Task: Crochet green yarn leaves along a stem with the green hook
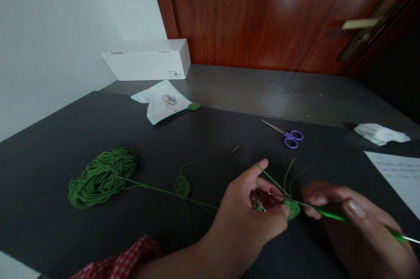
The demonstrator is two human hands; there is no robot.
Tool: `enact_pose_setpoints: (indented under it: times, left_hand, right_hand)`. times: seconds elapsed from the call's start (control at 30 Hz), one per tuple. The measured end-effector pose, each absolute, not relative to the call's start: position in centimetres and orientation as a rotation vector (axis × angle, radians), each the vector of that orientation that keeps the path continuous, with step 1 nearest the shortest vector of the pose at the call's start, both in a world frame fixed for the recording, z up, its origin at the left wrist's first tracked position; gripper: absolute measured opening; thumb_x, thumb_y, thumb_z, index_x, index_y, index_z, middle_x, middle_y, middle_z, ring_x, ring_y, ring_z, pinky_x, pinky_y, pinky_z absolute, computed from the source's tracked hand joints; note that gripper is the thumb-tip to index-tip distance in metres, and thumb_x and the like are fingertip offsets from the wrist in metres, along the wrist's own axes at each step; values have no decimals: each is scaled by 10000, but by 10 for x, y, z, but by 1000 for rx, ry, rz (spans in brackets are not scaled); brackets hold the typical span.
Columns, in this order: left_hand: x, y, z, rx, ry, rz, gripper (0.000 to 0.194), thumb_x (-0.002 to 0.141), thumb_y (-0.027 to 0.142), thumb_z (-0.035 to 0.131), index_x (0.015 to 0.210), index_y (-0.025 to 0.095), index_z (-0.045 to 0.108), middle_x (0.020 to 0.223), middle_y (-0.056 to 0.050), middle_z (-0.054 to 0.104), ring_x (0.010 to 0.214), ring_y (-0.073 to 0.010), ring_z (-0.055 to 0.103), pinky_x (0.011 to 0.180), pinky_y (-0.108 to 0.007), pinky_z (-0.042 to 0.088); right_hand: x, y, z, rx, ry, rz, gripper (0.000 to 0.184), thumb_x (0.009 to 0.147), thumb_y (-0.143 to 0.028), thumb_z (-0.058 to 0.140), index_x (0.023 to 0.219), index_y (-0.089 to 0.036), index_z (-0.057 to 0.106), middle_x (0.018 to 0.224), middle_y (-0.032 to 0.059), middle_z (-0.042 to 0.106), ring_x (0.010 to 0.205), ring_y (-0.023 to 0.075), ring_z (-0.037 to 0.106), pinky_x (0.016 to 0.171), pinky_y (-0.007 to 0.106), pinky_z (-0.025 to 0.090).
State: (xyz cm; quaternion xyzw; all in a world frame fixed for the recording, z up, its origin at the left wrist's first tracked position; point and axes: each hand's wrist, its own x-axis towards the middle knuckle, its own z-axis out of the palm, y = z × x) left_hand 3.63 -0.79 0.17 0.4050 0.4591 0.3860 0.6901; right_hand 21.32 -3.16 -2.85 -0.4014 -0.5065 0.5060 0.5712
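Observation:
My left hand (252, 209) pinches a small green crocheted piece (293, 210) between thumb and fingers, with green yarn stretched over the raised index finger. In my right hand (357, 222) is a crochet hook (331, 214) with a green handle. Its thin metal shaft reaches left to the crocheted piece, across the yarn there. Two loose yarn tails stick up from the piece. A strand runs from the skein of green yarn (103, 176) on the left toward my left hand. Beneath that strand lies a green crocheted leaf (183, 186) with a curled tail.
Purple-handled scissors (290, 138) lie beyond my hands, with a short yarn scrap (235, 149) to their left. Farther back are a white pouch (164, 103), another green leaf (194, 106) and a white box (147, 64). Crumpled tissue (380, 134) and a printed sheet (398, 176) lie right.

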Motion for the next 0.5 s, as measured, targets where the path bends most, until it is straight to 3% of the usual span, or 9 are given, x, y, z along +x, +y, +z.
enact_pose_setpoints:
  times: [0.3, 0.5]
  left_hand:
    - [33, -5, 2, 894, 1039, 892, 746, 607, 103, 698, 1318, 145, 480, 751, 35, 581, 654, -116, 511, 678, -282, 408]
    - [33, -3, 1, 877, 1019, 879, 758, 593, 93, 699, 1315, 140, 472, 748, 37, 580, 652, -114, 509, 679, -280, 408]
  right_hand:
    - [228, -13, -19, -946, -1238, 1269, 249, 874, -301, 528, 739, -206, 714, 628, 62, 594, 567, 180, 558, 471, 258, 515]
    - [228, -13, -17, -949, -1231, 1243, 305, 906, -298, 482, 732, -213, 718, 605, 73, 604, 580, 190, 545, 466, 279, 488]
